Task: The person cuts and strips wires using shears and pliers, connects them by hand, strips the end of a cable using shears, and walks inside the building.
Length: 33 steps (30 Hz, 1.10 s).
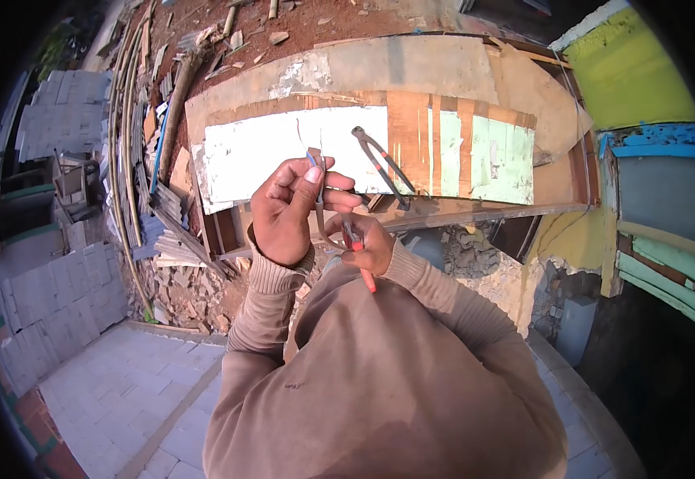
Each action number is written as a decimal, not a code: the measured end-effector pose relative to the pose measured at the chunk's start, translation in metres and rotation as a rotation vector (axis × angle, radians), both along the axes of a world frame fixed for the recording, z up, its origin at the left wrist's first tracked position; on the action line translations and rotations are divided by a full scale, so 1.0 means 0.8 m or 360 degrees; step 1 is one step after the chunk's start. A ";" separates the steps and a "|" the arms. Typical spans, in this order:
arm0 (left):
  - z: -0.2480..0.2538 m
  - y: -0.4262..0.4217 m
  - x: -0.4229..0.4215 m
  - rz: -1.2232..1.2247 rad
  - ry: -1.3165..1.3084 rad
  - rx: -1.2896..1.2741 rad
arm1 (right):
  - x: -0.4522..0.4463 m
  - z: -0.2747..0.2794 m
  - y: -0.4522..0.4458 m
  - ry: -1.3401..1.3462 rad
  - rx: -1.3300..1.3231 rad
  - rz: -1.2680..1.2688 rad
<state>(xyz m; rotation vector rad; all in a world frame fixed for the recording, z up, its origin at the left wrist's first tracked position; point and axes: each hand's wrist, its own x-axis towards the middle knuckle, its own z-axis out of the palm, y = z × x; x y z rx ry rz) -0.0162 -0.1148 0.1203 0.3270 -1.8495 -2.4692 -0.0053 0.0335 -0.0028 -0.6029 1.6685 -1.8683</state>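
A person in a brown, long-sleeved garment (pixel 419 375) works with both hands above the near edge of a desk (pixel 435 68). The left hand (pixel 288 203) pinches a thin cable (pixel 320 215) between thumb and forefinger, its other fingers loosely spread. The cable's long axis runs away from the person; its split ends, one partly blue, point toward the far side of the desk, while its lower part curves toward the right hand (pixel 373 243). The right-hand fingers are curled around a red-handled tool (pixel 368 281), whose handle end points back at the wearer; whether its jaws are parted I cannot tell, nor whether they touch the cable. Pincers (pixel 379 164) lie on the desk beyond the hands, head to the far side, slightly leftward, handles parted and slanting toward the near edge. They rest across a white panel (pixel 260 148) and the brown wood strips beside it; a pale green panel (pixel 507 164) lies farther right. At lower right stands a grey box-like object (pixel 575 329), its contents hidden from view. A small dark mark on the garment is too small to read.
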 end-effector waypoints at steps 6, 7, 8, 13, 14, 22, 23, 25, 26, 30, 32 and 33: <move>0.013 -0.020 -0.019 0.0174 0.0136 0.0498 | -0.009 0.018 -0.011 -0.0425 -0.0390 0.0062; 0.006 -0.032 -0.017 0.0131 0.0145 0.0611 | -0.010 0.038 -0.007 -0.0670 -0.0561 0.0025; -0.002 -0.039 -0.018 0.0147 0.0166 0.0603 | -0.015 0.040 0.000 -0.0673 -0.0537 0.0021; -0.028 -0.042 -0.022 0.0278 0.0262 0.1067 | -0.034 0.056 0.016 -0.0842 -0.0517 -0.0003; -0.030 -0.038 -0.025 0.0302 0.0352 0.1107 | -0.036 0.056 0.017 -0.0827 -0.0509 -0.0001; -0.022 -0.015 -0.047 0.0588 0.0553 0.0826 | -0.038 0.050 0.015 -0.0900 -0.0360 -0.0144; -0.024 -0.012 -0.052 0.0652 0.0610 0.0745 | -0.037 0.047 0.014 -0.0861 -0.0296 -0.0178; -0.027 -0.007 -0.057 0.0751 0.0561 0.0576 | -0.039 0.049 0.011 -0.0815 -0.0232 -0.0208; -0.029 -0.005 -0.059 0.0840 0.0498 0.0404 | -0.038 0.051 0.009 -0.0821 -0.0172 -0.0240; -0.026 0.000 -0.065 0.0952 0.0639 0.0072 | -0.042 0.063 0.000 -0.0953 -0.0057 -0.0319; -0.032 -0.001 -0.067 0.0998 0.0704 -0.0051 | -0.047 0.063 -0.002 -0.0949 -0.0039 -0.0292; -0.034 -0.003 -0.068 0.1043 0.0764 -0.0178 | -0.049 0.063 -0.003 -0.0951 -0.0022 -0.0265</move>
